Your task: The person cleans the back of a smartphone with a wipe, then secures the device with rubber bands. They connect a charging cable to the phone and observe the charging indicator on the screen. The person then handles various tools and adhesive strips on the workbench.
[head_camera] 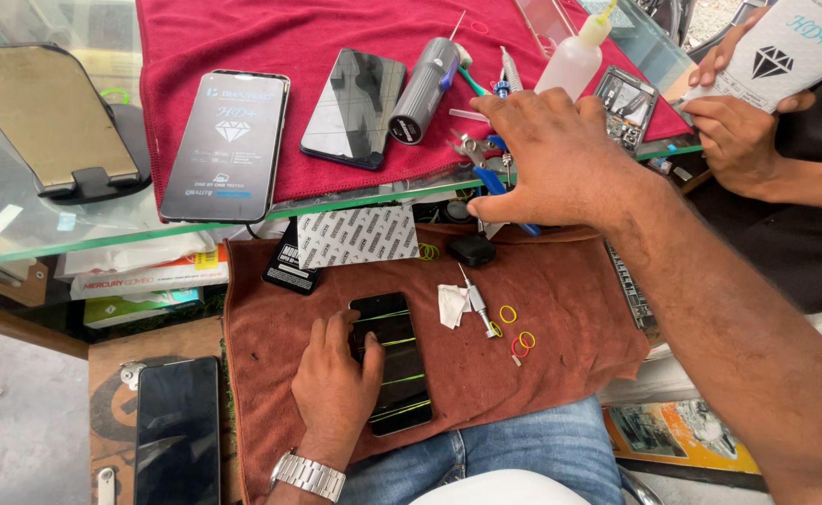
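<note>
My left hand (pixel 334 379) rests flat on a brown cloth (pixel 560 299) over my lap, fingers on the left edge of a black phone (pixel 395 360) wrapped with green rubber bands. My right hand (pixel 546 159) reaches up to the edge of the glass counter (pixel 18 224), fingers curled among small tools: blue-handled pliers (pixel 486 164) and tweezers. Whether it grips one I cannot tell. A small screwdriver (pixel 476 304), a white wipe (pixel 450 304) and loose red and yellow rubber bands (pixel 518 339) lie beside the phone.
On the counter's red cloth (pixel 336 28) lie a dark boxed screen protector (pixel 228 145), a black phone (pixel 355 108), a grey cylinder tool (pixel 425 89), a squeeze bottle (pixel 572 58) and an opened phone (pixel 624 105). Another person's hands (pixel 734 122) hold a white package at right. Another phone (pixel 179 430) lies lower left.
</note>
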